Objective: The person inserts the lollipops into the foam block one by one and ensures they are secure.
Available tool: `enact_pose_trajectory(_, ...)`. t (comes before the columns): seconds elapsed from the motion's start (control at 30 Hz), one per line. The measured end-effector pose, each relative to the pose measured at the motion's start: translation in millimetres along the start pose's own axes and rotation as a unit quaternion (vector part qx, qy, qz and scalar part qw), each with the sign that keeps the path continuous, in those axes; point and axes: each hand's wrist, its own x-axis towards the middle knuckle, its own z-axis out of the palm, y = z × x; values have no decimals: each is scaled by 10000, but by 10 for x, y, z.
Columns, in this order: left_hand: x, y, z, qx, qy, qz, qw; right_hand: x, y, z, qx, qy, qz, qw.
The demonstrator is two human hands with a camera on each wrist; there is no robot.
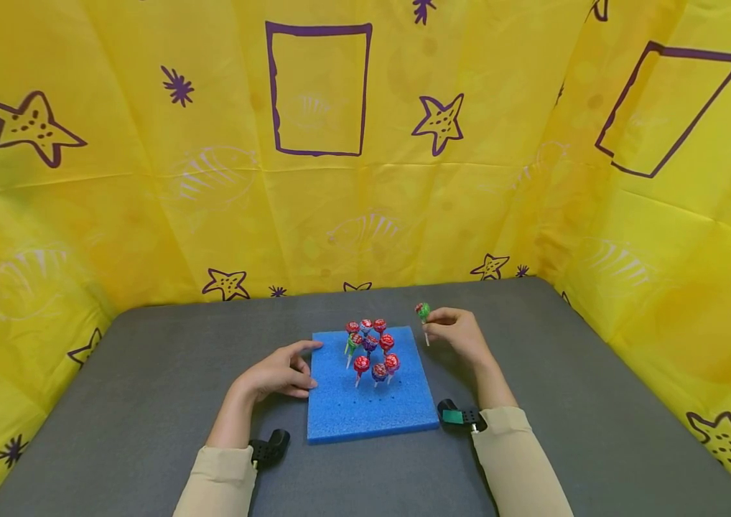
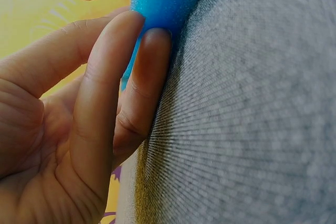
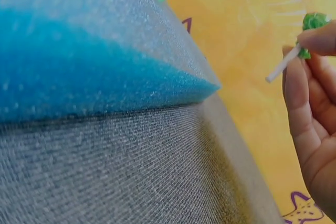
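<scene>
A blue foam board (image 1: pixel 340 420) lies on the table with several lollipops standing upright in it, among them a red lollipop (image 1: pixel 362 365) and a green lollipop (image 1: pixel 354 340). Against the board's left edge rests my left hand (image 1: pixel 280 371), its fingertips touching the foam's side; the left wrist view shows fingers (image 2: pixel 100 87) against that side. To the right of the board, my right hand (image 1: pixel 459 336) pinches a lollipop with a green and red wrapper (image 1: pixel 423 311) just below its head. Its white stick (image 3: pixel 283 64) points down, apart from the foam.
Small holes (image 1: pixel 370 401) dot the near half of the board. A grey cloth covers the table (image 1: pixel 178 380). Yellow curtains (image 1: pixel 314 208) with drawn stars enclose the back and sides. Black wrist devices (image 1: pixel 271 449) sit at both cuffs.
</scene>
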Motion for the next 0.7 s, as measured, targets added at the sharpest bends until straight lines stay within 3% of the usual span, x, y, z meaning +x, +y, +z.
enact_pose_trajectory(0.17, 6, -2, -1, 17, 1, -8, 10000, 4, -8, -2, 435, -412, -252, 9979)
enact_pose_trajectory(0.47, 9, -7, -2, 27, 6, -7, 10000, -2, -50, 8, 669, -860, -83, 9940)
enact_pose_trajectory(0.7, 10, -11, -4, 20, -43, 30, 10000, -22, -60, 18, 886, -1544, -387, 9833)
